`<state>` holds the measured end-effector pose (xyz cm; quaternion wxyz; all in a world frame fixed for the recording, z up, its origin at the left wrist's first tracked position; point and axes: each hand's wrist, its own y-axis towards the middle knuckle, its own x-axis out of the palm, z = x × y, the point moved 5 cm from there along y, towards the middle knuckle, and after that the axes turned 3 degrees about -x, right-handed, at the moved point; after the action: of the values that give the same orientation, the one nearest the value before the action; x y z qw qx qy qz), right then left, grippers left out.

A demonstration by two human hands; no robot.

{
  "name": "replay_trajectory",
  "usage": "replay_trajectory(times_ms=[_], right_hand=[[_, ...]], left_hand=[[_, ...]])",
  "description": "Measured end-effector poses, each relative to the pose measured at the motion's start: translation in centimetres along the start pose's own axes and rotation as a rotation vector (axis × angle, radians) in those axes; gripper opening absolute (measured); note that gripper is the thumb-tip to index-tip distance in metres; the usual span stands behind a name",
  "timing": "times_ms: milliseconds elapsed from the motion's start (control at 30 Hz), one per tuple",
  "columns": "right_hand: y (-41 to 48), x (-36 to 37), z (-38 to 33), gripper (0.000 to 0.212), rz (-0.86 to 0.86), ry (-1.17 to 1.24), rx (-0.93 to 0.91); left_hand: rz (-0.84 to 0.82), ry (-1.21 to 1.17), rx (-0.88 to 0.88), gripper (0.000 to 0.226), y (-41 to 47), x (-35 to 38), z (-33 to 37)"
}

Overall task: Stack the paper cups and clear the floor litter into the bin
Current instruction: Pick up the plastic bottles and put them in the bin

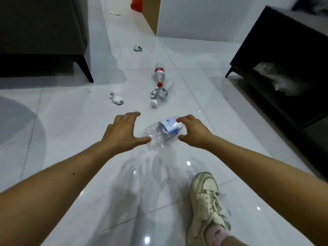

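Observation:
A crushed clear plastic bottle with a blue and white label (159, 132) lies on the white tiled floor between my hands. My right hand (193, 132) curls round its labelled end, fingers over the top and thumb underneath. My left hand (122, 132) hovers spread beside the bottle's clear base, its thumb tip at the plastic. Farther on lie a red-labelled bottle (159, 72) and a flattened bottle with a white cap (159, 95). Red cups (137, 3) show at the top edge, mostly cut off.
Crumpled paper scraps lie at the left (117, 98), farther up the floor (137, 48) and near the top (115, 13). A dark sofa (40, 32) stands left, a black low cabinet (284, 68) right, a cardboard box (151, 13) ahead. My shoe (207, 201) is lower right.

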<state>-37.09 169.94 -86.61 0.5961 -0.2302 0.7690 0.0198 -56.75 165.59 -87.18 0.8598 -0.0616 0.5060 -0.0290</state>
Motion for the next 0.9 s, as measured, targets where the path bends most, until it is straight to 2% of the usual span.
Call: replay_trajectory(times_ms=[100,200,267,467,633,767,833,900], right_hand=[[6.5,-0.6,2.2,0.058,-0.030,-0.050,-0.085],[13.1,-0.8,4.5,0.061,0.022,-0.083,-0.093],[17.1,-0.2,5.6,0.064,-0.009,-0.126,-0.125],[27.9,1.4,6.5,0.068,-0.071,-0.379,-0.395],[32.9,4.7,8.0,0.078,-0.059,-0.489,-0.464],[34.4,7.2,9.9,0.085,-0.109,-0.510,-0.425],[34.7,7.3,9.7,0.083,-0.057,-0.524,-0.445],[35.0,7.1,9.4,0.073,0.004,-0.562,-0.474]], left_hand=[[-0.074,0.002,-0.035,0.086,4.5,3.0,0.0],[-0.170,0.015,-0.054,0.089,8.7,6.3,0.2],[-0.211,0.046,-0.054,0.095,11.7,8.7,0.6],[-0.436,0.192,-0.035,0.118,17.5,14.9,0.9],[-0.405,0.198,-0.058,0.113,21.1,15.7,-1.4],[-0.353,0.230,-0.019,0.111,23.5,15.2,-2.2],[-0.351,0.238,-0.007,0.110,23.9,15.1,-2.3],[-0.359,0.238,0.008,0.110,24.0,15.2,-2.4]])
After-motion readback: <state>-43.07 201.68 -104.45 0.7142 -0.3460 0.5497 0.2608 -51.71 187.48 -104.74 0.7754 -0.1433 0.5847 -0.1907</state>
